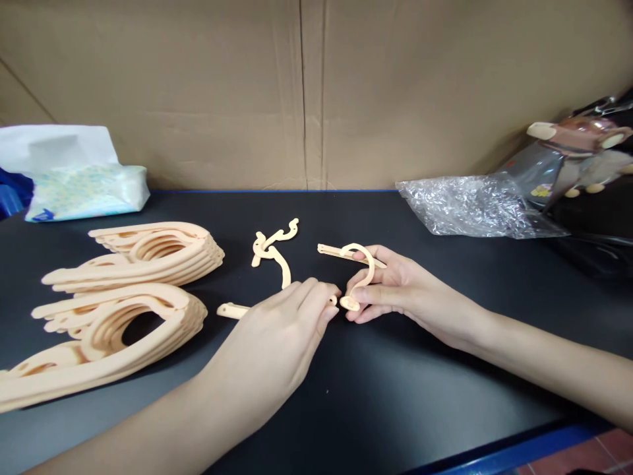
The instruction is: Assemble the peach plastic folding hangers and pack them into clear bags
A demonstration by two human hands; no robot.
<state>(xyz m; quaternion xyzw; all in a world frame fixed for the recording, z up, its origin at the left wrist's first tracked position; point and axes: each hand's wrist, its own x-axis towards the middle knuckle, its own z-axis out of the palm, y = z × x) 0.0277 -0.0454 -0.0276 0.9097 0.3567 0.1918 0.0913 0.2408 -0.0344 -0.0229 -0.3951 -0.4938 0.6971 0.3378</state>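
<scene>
My left hand [291,323] is closed around a beige plastic hanger arm [233,310]. One end of the arm sticks out to the left and a small holed tip shows at the fingertips. My right hand [390,284] pinches a beige hanger hook [368,260], its round base facing the holed tip across a small gap. A slim beige strip [329,250] runs behind the right fingers; whether they hold it, I cannot tell. Just beyond my left hand, loose curved hanger pieces [270,247] lie on the black table [366,396].
Two stacks of folded beige hangers, a far stack [198,254] and a near stack [173,316], lie at the left. Behind them is a tissue pack [93,188]. Clear plastic wrap [475,204] and a brown animal-shaped item [578,152] are at the back right. A cardboard wall [222,92] closes off the back.
</scene>
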